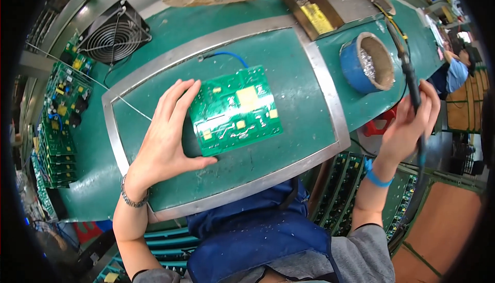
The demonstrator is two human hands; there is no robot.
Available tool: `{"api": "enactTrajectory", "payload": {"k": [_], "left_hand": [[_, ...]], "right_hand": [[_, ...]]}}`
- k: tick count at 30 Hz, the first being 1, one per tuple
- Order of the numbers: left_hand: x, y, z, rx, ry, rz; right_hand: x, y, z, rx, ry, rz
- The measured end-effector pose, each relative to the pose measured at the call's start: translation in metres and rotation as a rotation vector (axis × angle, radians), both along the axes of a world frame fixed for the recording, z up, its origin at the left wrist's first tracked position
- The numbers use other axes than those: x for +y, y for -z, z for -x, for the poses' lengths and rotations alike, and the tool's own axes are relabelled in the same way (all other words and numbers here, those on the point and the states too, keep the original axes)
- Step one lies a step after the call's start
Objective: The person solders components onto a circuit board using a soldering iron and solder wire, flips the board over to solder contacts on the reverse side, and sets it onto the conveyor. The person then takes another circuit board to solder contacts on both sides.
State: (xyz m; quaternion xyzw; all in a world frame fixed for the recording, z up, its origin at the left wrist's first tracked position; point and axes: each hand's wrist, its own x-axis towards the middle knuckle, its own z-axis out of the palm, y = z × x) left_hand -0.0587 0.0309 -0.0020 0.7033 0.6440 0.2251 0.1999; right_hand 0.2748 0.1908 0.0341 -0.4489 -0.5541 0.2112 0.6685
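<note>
A green circuit board [237, 112] lies flat on the framed green work surface, with several yellow patches and shiny solder spots. My left hand [162, 133] spans its left side, fingertips at the upper left edge and thumb along the lower left corner. A blue wire [229, 54] with a ring end sticks out past the board's top edge. Off to the right, my right hand [410, 123] is closed around a dark soldering iron [407, 69], apart from the board. Its cable hangs down below the hand.
A blue-sided pot [356, 66] of silvery bits stands right of the metal frame [327, 87]. Behind it is a metal tray [343, 7] with a yellow block. A black fan [116, 33] and stacked boards [62, 123] are at left; another person [456, 66] sits far right.
</note>
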Motion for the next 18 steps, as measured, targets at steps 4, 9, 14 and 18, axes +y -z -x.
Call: {"api": "enactTrajectory", "payload": {"k": [4, 9, 14, 18], "left_hand": [[-0.005, -0.006, 0.004, -0.019, 0.023, 0.030], [-0.007, -0.003, 0.004, -0.010, 0.055, 0.032], [-0.016, -0.004, 0.011, -0.020, 0.062, 0.039], [-0.012, 0.001, 0.015, -0.004, 0.105, -0.024]], "right_hand": [[0.107, -0.001, -0.036, 0.278, -0.429, 0.234], [0.158, -0.001, -0.037, 0.957, -0.795, 0.637], [0.225, 0.055, -0.061, 1.068, -0.773, 0.694], [0.300, 0.091, -0.119, 1.269, -0.855, 0.795]]}}
